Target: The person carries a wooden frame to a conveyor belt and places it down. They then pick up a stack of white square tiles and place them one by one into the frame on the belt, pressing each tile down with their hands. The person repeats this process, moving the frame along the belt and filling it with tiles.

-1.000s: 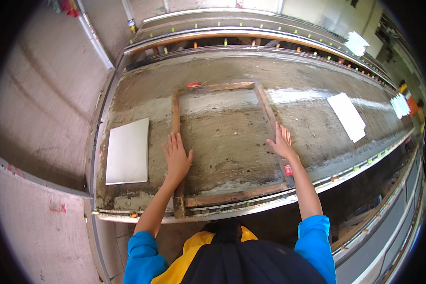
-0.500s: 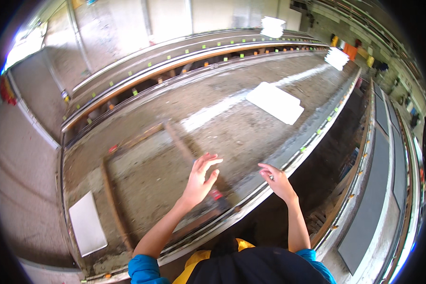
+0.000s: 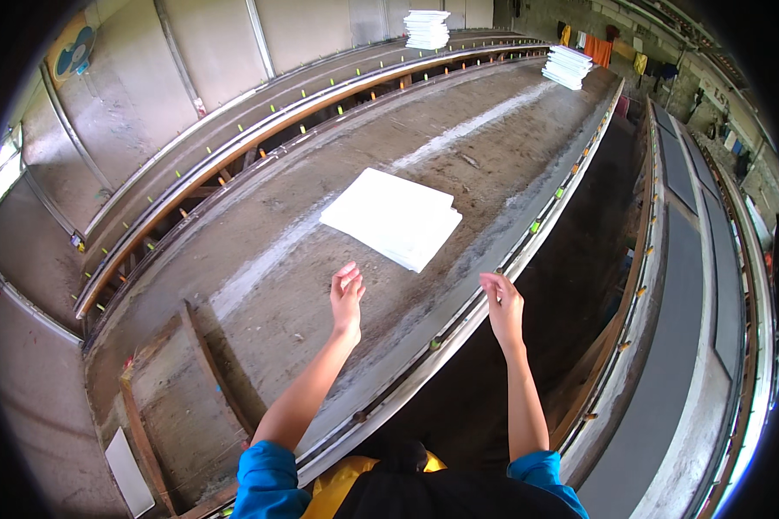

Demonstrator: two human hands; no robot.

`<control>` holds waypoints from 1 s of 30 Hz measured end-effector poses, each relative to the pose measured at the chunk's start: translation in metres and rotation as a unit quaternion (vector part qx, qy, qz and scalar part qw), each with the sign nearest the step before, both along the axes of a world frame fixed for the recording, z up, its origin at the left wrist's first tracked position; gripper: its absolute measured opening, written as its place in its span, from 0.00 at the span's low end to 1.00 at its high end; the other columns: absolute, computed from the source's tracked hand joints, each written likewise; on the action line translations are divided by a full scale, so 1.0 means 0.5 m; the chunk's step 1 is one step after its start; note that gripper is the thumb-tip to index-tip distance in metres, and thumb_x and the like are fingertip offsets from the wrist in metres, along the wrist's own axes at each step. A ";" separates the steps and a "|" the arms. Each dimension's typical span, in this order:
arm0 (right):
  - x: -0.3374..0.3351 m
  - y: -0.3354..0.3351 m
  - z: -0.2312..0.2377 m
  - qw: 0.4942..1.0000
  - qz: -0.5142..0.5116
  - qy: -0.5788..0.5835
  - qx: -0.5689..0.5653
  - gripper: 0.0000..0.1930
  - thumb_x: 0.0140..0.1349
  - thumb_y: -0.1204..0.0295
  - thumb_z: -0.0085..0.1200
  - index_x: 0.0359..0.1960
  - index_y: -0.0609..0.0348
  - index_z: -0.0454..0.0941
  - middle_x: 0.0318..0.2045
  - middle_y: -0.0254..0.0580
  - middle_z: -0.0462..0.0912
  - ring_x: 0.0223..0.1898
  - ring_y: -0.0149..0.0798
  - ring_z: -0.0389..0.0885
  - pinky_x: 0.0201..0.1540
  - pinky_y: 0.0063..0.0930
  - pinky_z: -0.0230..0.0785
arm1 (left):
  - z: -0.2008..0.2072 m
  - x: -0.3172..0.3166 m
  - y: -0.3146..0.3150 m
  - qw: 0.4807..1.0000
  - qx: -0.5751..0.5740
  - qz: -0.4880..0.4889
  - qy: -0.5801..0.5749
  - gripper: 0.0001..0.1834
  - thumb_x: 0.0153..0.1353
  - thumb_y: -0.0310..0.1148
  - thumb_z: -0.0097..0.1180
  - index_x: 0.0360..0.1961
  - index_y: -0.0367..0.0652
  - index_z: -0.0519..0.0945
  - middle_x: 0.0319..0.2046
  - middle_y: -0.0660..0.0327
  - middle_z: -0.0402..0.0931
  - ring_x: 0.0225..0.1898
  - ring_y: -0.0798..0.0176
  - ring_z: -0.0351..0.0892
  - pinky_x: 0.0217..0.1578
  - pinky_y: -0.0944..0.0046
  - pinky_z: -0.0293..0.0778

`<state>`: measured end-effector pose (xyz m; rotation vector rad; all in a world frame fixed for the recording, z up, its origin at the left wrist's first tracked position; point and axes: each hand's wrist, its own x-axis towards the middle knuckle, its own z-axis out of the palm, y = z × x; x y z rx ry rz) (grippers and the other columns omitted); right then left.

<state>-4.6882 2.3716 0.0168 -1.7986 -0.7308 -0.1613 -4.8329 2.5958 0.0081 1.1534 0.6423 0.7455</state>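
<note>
A stack of flat white sheets (image 3: 385, 216) lies on the long brown table (image 3: 268, 298), its layers slightly askew at one corner. My left hand (image 3: 346, 301) hovers over the table just short of the stack, fingers loosely bent and holding nothing. By the table's right edge, my right hand (image 3: 504, 304) is raised with loosely curved fingers and nothing in it. Neither hand touches the sheets. What the sheets are made of, I cannot tell.
Taller white stacks (image 3: 567, 67) stand far down the tables. A wooden frame (image 3: 212, 372) and a white panel (image 3: 128, 474) lie at the near left. Clips line the pale edge rail (image 3: 446, 333). A dark gap separates this table from one with grey panels (image 3: 645, 394).
My view has shifted along the table toward its far end, bringing the white stack nearer. The wooden frame now sits farther left. Both hands remain raised, without anything in them.
</note>
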 end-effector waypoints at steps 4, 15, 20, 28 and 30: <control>0.124 0.049 -0.009 0.998 0.035 -0.036 -0.025 0.08 0.59 0.80 0.43 0.38 0.62 0.74 0.34 0.46 0.78 0.36 0.39 0.79 0.38 0.28 0.72 | -0.014 0.105 -0.001 0.999 0.007 0.034 -0.009 0.21 0.59 0.31 0.45 0.54 0.45 0.60 0.52 0.58 0.59 0.54 0.62 0.59 0.55 0.61 0.57; 0.412 0.344 -0.074 0.941 0.128 -0.181 -0.255 0.27 0.56 0.68 0.49 0.56 0.61 0.55 0.50 0.53 0.65 0.53 0.52 0.60 0.56 0.45 0.51 | -0.101 0.286 0.056 0.971 0.144 0.138 0.129 0.37 0.57 0.31 0.48 0.63 0.43 0.43 0.57 0.53 0.44 0.60 0.55 0.48 0.56 0.57 0.57; 0.437 0.441 -0.064 0.900 0.136 -0.207 -0.358 0.29 0.56 0.62 0.50 0.57 0.59 0.55 0.49 0.52 0.66 0.51 0.49 0.61 0.51 0.44 0.55 | -0.104 0.314 0.051 0.944 0.166 0.195 0.208 0.41 0.54 0.32 0.50 0.64 0.40 0.40 0.58 0.50 0.42 0.57 0.52 0.44 0.58 0.51 0.45; 0.443 0.455 -0.103 0.881 0.178 -0.302 -0.317 0.28 0.57 0.62 0.50 0.56 0.60 0.57 0.44 0.54 0.66 0.45 0.49 0.61 0.43 0.44 0.56 | -0.062 0.339 0.055 0.950 0.029 0.248 0.188 0.40 0.54 0.37 0.51 0.63 0.38 0.46 0.59 0.48 0.44 0.59 0.53 0.46 0.59 0.55 0.46; 0.446 0.453 -0.101 0.879 0.168 -0.336 -0.294 0.28 0.57 0.62 0.50 0.56 0.61 0.57 0.43 0.54 0.65 0.43 0.48 0.61 0.41 0.43 0.55 | -0.058 0.346 0.080 0.955 -0.015 0.263 0.139 0.41 0.53 0.38 0.52 0.62 0.34 0.47 0.59 0.49 0.48 0.57 0.53 0.54 0.58 0.58 0.50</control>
